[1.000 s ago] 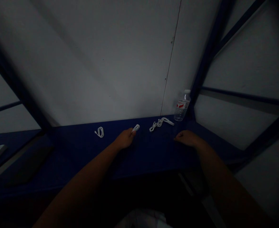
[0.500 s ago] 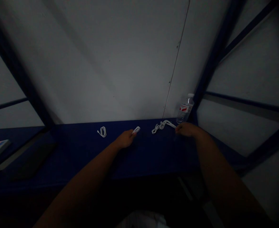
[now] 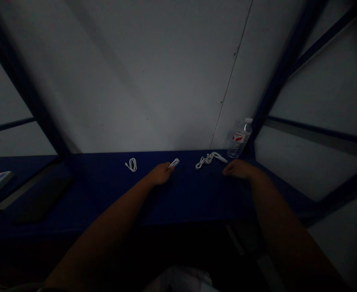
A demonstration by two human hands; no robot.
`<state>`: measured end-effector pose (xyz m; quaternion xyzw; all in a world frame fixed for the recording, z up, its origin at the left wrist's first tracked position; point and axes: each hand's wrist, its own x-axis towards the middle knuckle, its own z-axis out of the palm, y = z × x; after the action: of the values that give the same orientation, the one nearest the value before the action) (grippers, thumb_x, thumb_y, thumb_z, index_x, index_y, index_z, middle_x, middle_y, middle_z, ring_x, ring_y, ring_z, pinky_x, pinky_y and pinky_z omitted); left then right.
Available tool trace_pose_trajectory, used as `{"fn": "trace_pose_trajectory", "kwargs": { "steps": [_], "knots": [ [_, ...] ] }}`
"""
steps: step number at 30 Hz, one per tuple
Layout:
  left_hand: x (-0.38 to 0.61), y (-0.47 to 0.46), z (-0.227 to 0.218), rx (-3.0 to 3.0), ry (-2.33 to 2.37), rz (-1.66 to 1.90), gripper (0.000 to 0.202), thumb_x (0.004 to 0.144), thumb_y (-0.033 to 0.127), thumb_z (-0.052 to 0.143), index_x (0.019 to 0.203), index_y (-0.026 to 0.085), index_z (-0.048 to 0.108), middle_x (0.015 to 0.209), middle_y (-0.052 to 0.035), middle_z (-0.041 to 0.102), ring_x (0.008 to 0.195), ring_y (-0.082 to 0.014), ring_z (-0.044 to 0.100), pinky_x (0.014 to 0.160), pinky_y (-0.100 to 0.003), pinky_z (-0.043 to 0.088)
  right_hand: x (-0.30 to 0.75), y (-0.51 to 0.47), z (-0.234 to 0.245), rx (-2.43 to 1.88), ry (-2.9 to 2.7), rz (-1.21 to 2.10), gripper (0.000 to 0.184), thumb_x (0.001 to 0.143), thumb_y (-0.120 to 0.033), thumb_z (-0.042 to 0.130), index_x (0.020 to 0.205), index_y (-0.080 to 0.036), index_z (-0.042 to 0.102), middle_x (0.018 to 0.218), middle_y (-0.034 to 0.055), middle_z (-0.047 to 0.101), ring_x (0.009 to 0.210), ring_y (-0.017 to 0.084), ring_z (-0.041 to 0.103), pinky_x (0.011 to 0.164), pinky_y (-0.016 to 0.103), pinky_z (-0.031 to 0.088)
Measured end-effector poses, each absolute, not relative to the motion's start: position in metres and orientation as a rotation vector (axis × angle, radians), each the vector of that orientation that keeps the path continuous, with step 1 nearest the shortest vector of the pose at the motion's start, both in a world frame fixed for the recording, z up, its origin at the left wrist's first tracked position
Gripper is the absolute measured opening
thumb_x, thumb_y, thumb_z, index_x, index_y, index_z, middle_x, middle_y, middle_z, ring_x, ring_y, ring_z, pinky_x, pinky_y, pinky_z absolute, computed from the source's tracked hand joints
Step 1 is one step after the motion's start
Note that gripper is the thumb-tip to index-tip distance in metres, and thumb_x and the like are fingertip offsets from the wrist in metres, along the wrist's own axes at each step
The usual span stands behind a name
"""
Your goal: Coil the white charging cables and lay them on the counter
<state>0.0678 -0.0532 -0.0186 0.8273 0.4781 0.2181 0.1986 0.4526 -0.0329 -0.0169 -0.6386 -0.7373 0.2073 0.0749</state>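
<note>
- Seen from the person's own viewpoint, with 12 o'clock straight ahead: two bare forearms reach out over a dark blue worktop [image 3: 196, 194] that runs along a pale wall [image 3: 136, 81].
- The left hand [image 3: 161, 173] lies at about 12 o'clock, its fingers bunched together on the end of a small white cable coil [image 3: 174, 163], apparently pinching it.
- The right hand [image 3: 237, 169] lies at about 1 o'clock on the worktop. It is too dim to tell whether its fingers are apart or together, and it shows no hold on anything. It sits just beside the end of a tangled white cable [image 3: 210, 159].
- A third loose white cable coil [image 3: 132, 164] lies at about 11 o'clock, well apart from the others.
- Risk: the tangled white cable has several crossing loops, so lifting it by one end could tighten them or drag them across the worktop.
- Risk: the plastic water bottle [image 3: 239, 138] stands upright just beyond the right hand, against the wall. A wide sideways sweep of that hand could tip it.
- Container: the plastic water bottle is capped, with a red label, at about 1 o'clock. Its clear plastic shows no readable water level in this dim light, so its contents cannot be told.
</note>
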Motion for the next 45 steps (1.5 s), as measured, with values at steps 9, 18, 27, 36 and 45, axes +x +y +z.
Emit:
{"fn": "trace_pose_trajectory", "kwargs": {
  "steps": [9,18,27,36,45],
  "knots": [
    [0.067,-0.053,-0.016,2.352,1.361,0.539,0.042,0.095,0.047,0.031,0.096,0.015,0.059,0.093,-0.0094,0.064,0.082,-0.0204,0.058,0.073,-0.030,0.042,0.448,-0.025,-0.020,-1.955,-2.334,0.684,0.015,0.067,-0.032,0.068,0.073,-0.020,0.075,0.080,0.0060,0.073,0.076,0.022,0.067,0.068,0.029,0.050],
    [0.068,-0.055,-0.015,2.298,1.367,0.539,0.044,0.094,0.049,0.031,0.095,0.016,0.059,0.092,-0.0084,0.064,0.081,-0.0201,0.057,0.072,-0.030,0.042,0.467,-0.023,-0.026,-1.729,-2.272,0.826,0.028,0.072,-0.043,0.063,0.084,-0.020,0.073,0.087,0.0054,0.073,0.082,0.021,0.066,0.072,0.027,0.050],
    [0.066,-0.054,-0.018,2.179,1.324,0.613,0.045,0.091,0.055,0.035,0.089,0.017,0.058,0.081,-0.0039,0.059,0.073,-0.0170,0.052,0.063,-0.026,0.039,0.445,-0.028,0.012,-1.799,-2.317,0.359,0.017,0.076,-0.029,0.059,0.081,-0.019,0.071,0.084,0.0061,0.072,0.077,0.020,0.065,0.073,0.028,0.048],
    [0.067,-0.042,-0.030,1.743,1.249,0.756,0.039,0.089,0.054,0.042,0.090,0.017,0.054,0.063,0.0028,0.045,0.053,-0.0100,0.039,0.050,-0.023,0.031,0.297,-0.038,0.033,-1.138,-1.758,-0.001,0.026,0.087,-0.038,0.052,0.094,-0.017,0.065,0.082,0.0064,0.068,0.069,0.017,0.060,0.065,0.028,0.047],
    [0.063,-0.049,-0.021,1.410,0.979,0.787,0.042,0.084,0.059,0.053,0.081,0.019,0.042,0.059,0.0074,0.030,0.047,-0.0052,0.024,0.045,-0.021,0.019,0.230,-0.051,-0.025,-0.897,-2.080,-0.315,0.013,0.091,-0.021,0.049,0.088,-0.020,0.062,0.085,0.0084,0.063,0.081,0.022,0.058,0.073,0.033,0.045]
  ]
}}
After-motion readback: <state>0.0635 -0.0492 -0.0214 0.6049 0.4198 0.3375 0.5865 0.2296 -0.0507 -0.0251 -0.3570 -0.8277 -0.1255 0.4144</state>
